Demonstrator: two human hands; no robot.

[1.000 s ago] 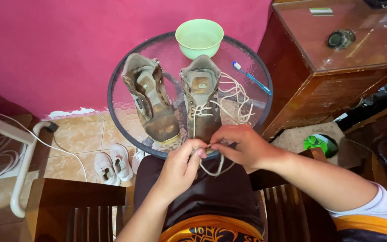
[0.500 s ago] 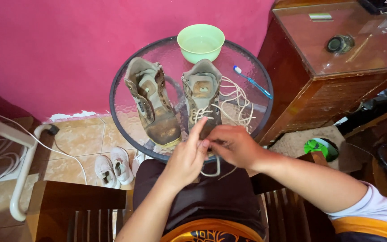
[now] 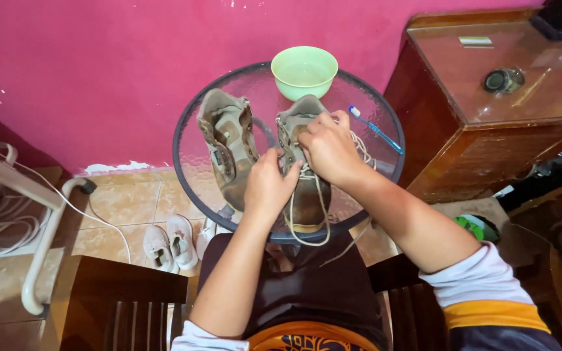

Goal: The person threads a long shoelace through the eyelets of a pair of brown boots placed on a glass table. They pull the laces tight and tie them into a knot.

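Two worn tan shoes lie on a round glass table [image 3: 190,169]. The left shoe [image 3: 226,146] has no lace and lies untouched. Both hands work on the right shoe [image 3: 310,195]. My left hand [image 3: 269,182] grips its near left side by the eyelets. My right hand [image 3: 326,146] covers the shoe's upper part, fingers pinching the pale lace [image 3: 304,218], which loops loosely over the table's near edge.
A pale green bowl [image 3: 304,70] stands at the table's far side. A blue toothbrush [image 3: 375,129] lies to the right of the shoes. A dark wooden cabinet [image 3: 489,130] stands on the right, small white shoes [image 3: 169,242] on the floor, wooden chair arms [image 3: 118,292] near me.
Both hands have moved from the shoe's near end up toward its top. The right hand now covers the upper eyelets, and the lace loop hangs lower over the table edge.
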